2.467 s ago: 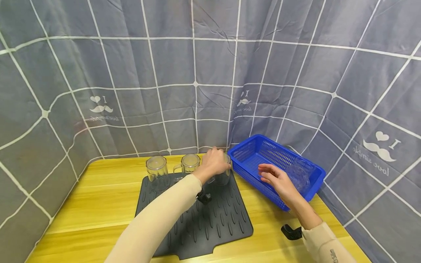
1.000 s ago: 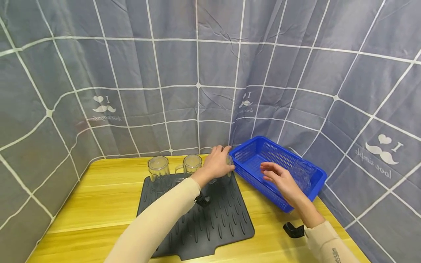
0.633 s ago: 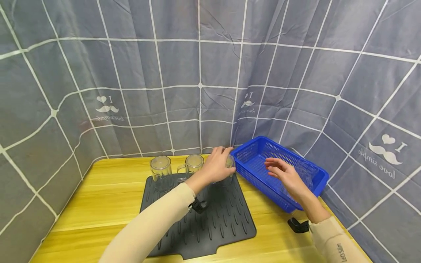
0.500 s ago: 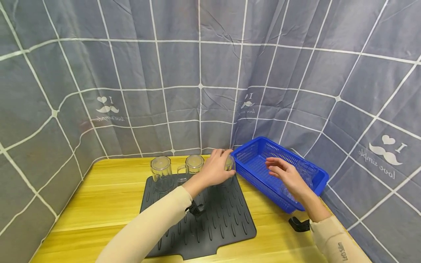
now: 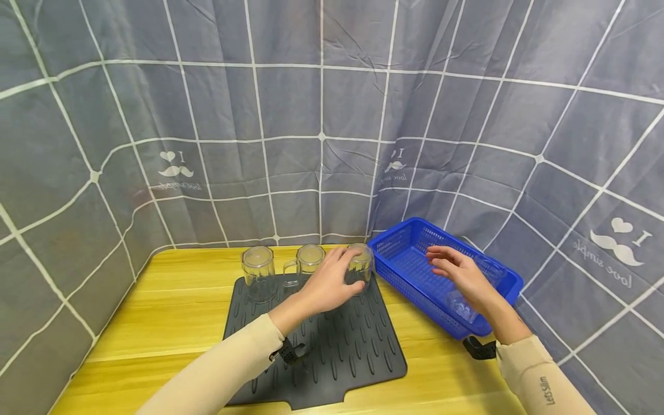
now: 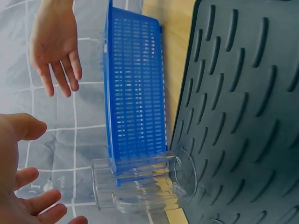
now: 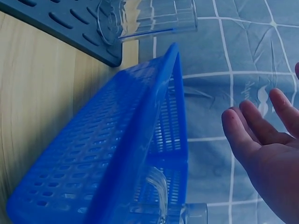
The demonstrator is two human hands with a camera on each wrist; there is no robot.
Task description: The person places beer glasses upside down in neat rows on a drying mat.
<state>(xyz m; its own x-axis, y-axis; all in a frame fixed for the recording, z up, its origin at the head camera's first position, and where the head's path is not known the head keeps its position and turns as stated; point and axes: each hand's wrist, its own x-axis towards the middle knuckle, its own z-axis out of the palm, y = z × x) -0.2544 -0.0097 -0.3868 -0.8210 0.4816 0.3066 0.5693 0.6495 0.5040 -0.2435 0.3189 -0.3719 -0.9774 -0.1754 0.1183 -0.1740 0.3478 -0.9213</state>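
Observation:
Three clear glass mugs stand bottom up in a row along the back of the dark ridged drying mat [image 5: 332, 369]: the left mug [image 5: 259, 276], the middle mug [image 5: 310, 259] and the right mug [image 5: 361, 268]. My left hand [image 5: 328, 283] hovers beside the right one, thumb and fingers spread. In the left wrist view a gap shows between that hand [image 6: 21, 172] and the mug [image 6: 140, 184]. Over the blue basket [image 5: 404, 288] hangs my right hand [image 5: 461, 276], fingers loosely bent with nothing in them. Clear glassware [image 5: 461, 305] lies inside the basket, partly hidden by the right hand.
The mat and basket sit side by side on a yellow wood-grain table [image 5: 171, 323]. A grey curtain [image 5: 290, 173] with white grid lines encloses the back and sides. The basket's near rim stands close to the mat's right edge.
My left hand has come off the right mug, drawing back toward the left and opening its fingers; the mug stays on the mat. The right hand has kept its place over the basket.

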